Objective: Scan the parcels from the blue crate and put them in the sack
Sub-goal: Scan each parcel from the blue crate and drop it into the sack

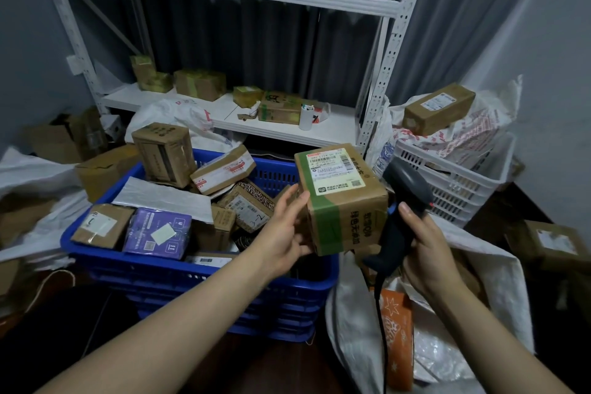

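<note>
The job looks far from finished. On the left, the blue crate [198, 269] is still heaped with parcels, among them a small brown box [102, 225], a purple parcel [158, 232], a tall taped carton [164, 153] and a red-and-white taped box [224, 173]. All of these have yet to be scanned and bagged. To the right of the heap, the left grip [284, 233] holds one cardboard parcel [340, 198] up over the crate's right end, with the fingers laid along its left side and the thumb low against it. Just right of the parcel is the dark barcode scanner [404, 201], its head level with the box's upper edge. The right grip [428, 243] is wrapped round the scanner's handle. I judge this to be the scanning step for this one parcel, though nothing shows whether the beam has read the label. Below the scanner, the white woven sack [351, 323] gapes open with an orange packet [396, 323] lying inside, so it seems at least one item has gone in. The held parcel is a squat brown box, tilted so its top faces the camera. That top carries a white shipping label with a barcode strip and a green-edged printed panel. A band of green tape wraps across the front face, and green characters are printed down the right of it. The corners look sound and the tape unbroken.
</note>
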